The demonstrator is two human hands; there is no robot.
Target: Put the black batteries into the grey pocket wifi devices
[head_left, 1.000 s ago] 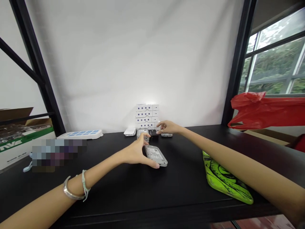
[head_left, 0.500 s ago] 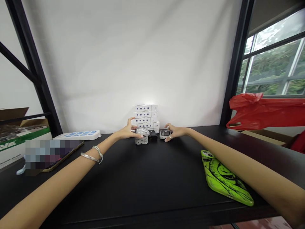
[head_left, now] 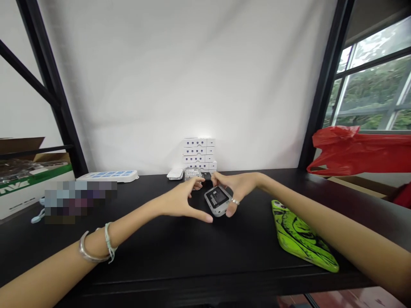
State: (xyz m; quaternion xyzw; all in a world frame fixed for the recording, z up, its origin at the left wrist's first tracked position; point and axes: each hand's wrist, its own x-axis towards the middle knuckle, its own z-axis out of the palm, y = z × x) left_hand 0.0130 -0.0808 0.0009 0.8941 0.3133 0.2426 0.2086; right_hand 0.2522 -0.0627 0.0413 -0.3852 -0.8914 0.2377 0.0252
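Observation:
Gripped in my right hand (head_left: 234, 190) is a small grey-white device with rounded corners and a black battery in its open back (head_left: 217, 200). My left hand (head_left: 186, 200) reaches in beside it, thumb and fingers spread apart with nothing between them. Behind my left fingers stands a stack of similar pale devices (head_left: 192, 172), partly hidden. A small black block (head_left: 206, 176) lies right of that stack. Left of it are thin white pieces (head_left: 175, 173) in a low pile. White boxes with small blue marks (head_left: 199, 152) are piled against the wall.
A bright green phone case (head_left: 303, 235) lies under my right forearm. To the left are a white power strip (head_left: 109, 176), a blurred-out item (head_left: 78, 201) and an open carton (head_left: 35, 184). A red plastic bag (head_left: 362, 149) hangs at the right.
My right hand has lifted the device and brought it nearer and to the left. My left hand has let go of the stack and come towards the device; the thin white pieces now show.

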